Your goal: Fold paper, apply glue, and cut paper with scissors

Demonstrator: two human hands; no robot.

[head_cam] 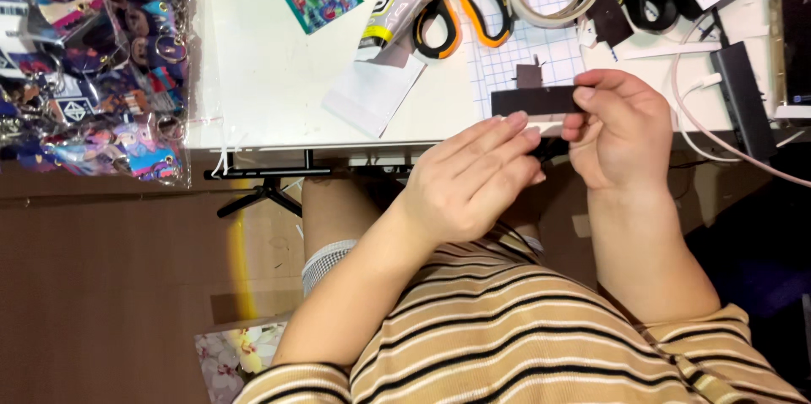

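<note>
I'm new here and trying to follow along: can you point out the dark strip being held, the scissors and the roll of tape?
dark strip [534,101]: head view, middle of its flat face.
scissors [473,11]: head view, orange handle loop.
roll of tape [553,17]: head view, lower rim of the ring.

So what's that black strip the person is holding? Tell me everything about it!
The black strip is a flat, dark, narrow rectangle, matte like card or magnet sheet; which one is hard to tell. It lies level, held just above the white table's edge. The right hand pinches its right end between thumb and fingers. The left hand reaches its fingertips up to the strip's lower edge. Its left end sticks out free.
</note>
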